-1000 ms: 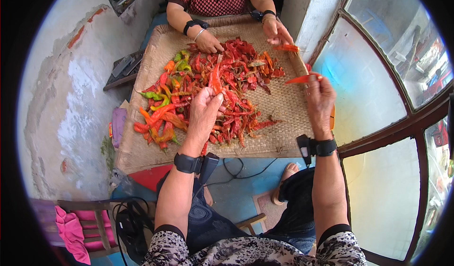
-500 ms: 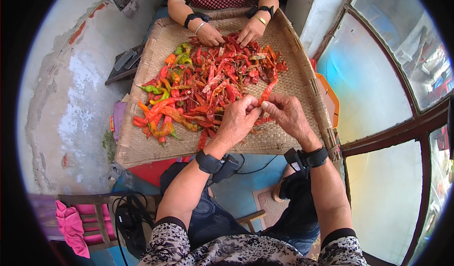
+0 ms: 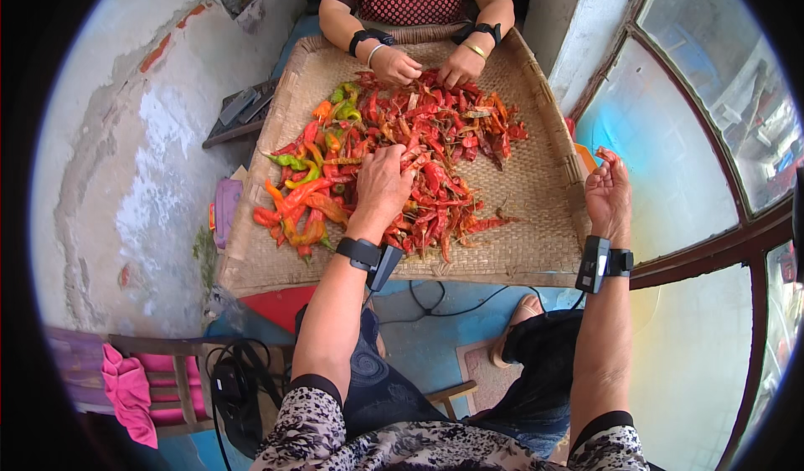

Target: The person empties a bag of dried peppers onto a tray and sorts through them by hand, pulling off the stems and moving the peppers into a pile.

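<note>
Red chili peppers (image 3: 435, 190), many of them wrinkled, lie heaped in a shallow woven tray (image 3: 536, 245). My left hand (image 3: 383, 186) reaches into the middle of the heap, its fingers bent down around a red chili pepper (image 3: 411, 160); the fingertips are partly hidden. My right hand (image 3: 609, 193) is raised over the tray's right rim with its fingers curled. Something small and reddish shows at its fingertips, too little to make out. Fresher green chili peppers (image 3: 293, 163) and orange ones sit on the left of the heap.
Across the tray, another person's hands (image 3: 429, 69) pick among the chili peppers at the far side. A framed window (image 3: 670, 144) stands close on the right, a worn wall (image 3: 142, 169) on the left. A chair with pink cloth (image 3: 130, 387) and a black bag (image 3: 237, 396) are at lower left.
My hands were together over the tray with a red chili pepper between them. They have parted: the left went left into the heap, the right moved out to the right rim.
</note>
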The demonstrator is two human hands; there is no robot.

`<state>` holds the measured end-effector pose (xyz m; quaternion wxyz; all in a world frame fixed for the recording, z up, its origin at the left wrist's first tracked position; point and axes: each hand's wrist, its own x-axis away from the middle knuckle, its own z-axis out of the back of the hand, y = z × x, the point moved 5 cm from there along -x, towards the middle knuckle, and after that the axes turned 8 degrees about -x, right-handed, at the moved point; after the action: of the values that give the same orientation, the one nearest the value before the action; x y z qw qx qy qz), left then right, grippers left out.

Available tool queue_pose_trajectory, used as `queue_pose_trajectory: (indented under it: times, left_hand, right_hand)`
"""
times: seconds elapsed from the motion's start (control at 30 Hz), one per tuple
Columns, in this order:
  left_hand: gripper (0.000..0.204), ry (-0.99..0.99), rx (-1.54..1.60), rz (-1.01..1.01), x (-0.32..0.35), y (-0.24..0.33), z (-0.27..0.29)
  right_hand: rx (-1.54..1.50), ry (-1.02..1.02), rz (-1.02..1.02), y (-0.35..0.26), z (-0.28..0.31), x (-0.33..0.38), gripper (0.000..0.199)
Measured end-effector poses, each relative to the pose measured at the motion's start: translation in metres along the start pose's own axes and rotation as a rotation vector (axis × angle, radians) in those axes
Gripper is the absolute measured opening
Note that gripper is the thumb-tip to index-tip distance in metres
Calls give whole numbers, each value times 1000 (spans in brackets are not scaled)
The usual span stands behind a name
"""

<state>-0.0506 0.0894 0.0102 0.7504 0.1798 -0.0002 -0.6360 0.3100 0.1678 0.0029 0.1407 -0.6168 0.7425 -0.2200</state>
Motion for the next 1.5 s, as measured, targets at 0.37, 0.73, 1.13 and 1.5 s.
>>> queue_pose_trajectory:
  times: [0.37,0.73,1.13,1.5]
  left_hand:
    - [27,178,83,-389,35,55,2]
    - [13,207,124,-548,55,65,12]
    - [26,140,76,-263,41,23,40]
    - [35,208,240,-103,40,7,58]
  right_hand:
    - [305,-218,-233,74,-58,42,18]
    - [1687,-930,440,125,-93,117,19]
    - [1546,-678,471,114,-95,94,18]
    - [1589,-876,437,125,-97,101,12]
